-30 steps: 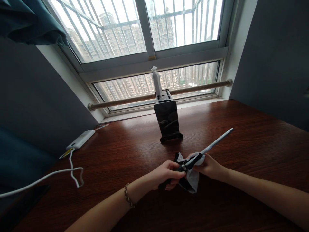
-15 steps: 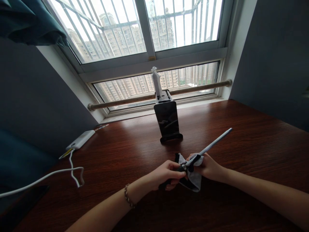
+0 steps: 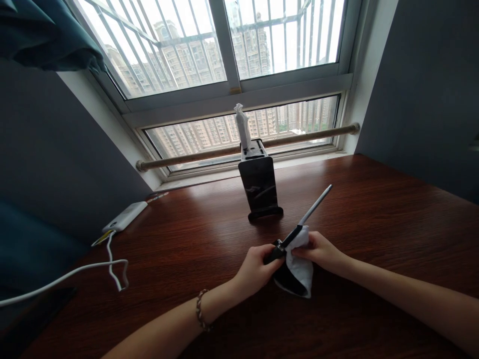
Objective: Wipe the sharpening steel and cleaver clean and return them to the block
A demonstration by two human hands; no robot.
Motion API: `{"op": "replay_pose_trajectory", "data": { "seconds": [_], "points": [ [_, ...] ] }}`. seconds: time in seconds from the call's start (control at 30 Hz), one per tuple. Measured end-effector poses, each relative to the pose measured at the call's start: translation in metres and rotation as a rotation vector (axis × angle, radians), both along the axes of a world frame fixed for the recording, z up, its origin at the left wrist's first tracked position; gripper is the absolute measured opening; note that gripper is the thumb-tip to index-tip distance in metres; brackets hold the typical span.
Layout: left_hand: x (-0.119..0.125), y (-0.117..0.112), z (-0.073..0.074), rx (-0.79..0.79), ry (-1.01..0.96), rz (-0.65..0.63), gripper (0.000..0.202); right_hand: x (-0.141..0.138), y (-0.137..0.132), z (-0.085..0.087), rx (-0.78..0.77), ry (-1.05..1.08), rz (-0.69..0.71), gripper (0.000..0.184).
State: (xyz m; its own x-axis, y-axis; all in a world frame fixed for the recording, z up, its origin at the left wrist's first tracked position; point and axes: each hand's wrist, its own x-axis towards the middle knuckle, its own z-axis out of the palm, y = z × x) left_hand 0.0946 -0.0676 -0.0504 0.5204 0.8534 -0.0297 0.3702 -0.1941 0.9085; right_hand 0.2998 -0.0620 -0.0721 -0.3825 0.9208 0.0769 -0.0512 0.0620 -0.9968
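Note:
My left hand [image 3: 256, 269] is closed round the black handle of a thin stick [image 3: 315, 205]. Its pale, silvery shaft slants up and away to the right, with a dark stretch near a shiny collar by the handle. I cannot make out exactly what kind of tool it is. My right hand [image 3: 325, 253] pinches a black and white cloth [image 3: 302, 267] beside the dark stretch, thumb on top. The cloth hangs down below the stick between both hands, and some of its fingers' grip is hidden behind the fabric.
Farther back on the brown wooden table [image 3: 194, 219] stands a tissue box [image 3: 254, 149] with a black panel [image 3: 259, 184] in front and a tissue sticking up. A white power bank [image 3: 125, 217] with a white cable [image 3: 75, 275] lies at left. Behind is a barred window [image 3: 172, 55].
The stick's tip has swung left and tilts more steeply. The cloth, earlier wrapped round the shaft, now sits along its right side, exposing the dark stretch. My right hand has shifted slightly.

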Motion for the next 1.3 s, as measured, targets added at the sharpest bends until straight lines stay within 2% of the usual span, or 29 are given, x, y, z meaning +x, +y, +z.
{"op": "replay_pose_trajectory", "data": {
  "seconds": [0.1,0.17,0.4,0.67,0.8,0.93,1.3],
  "points": [
    [0.001,-0.002,0.000,0.140,0.015,0.022,0.023,-0.001,-0.003,0.000,0.082,-0.032,-0.005,0.031],
    [0.002,-0.004,0.001,0.175,0.016,0.036,0.021,-0.001,-0.005,0.000,0.133,-0.061,-0.011,0.029],
    [0.004,-0.009,0.004,0.168,0.048,0.021,0.018,-0.001,-0.004,-0.005,0.064,-0.049,-0.017,0.035],
    [0.003,-0.011,0.003,0.186,0.070,-0.018,0.018,0.000,-0.007,0.006,0.254,-0.228,-0.031,0.024],
    [0.004,-0.010,0.005,0.192,0.074,-0.022,0.020,0.002,-0.006,0.002,0.382,-0.326,-0.062,0.011],
    [0.003,-0.009,0.006,0.168,0.047,-0.043,0.023,0.002,-0.005,0.000,0.438,-0.318,-0.069,0.010],
    [0.000,-0.006,0.007,0.132,0.004,-0.093,0.026,0.002,-0.007,0.004,0.351,-0.237,-0.039,0.019]
  ]
}}
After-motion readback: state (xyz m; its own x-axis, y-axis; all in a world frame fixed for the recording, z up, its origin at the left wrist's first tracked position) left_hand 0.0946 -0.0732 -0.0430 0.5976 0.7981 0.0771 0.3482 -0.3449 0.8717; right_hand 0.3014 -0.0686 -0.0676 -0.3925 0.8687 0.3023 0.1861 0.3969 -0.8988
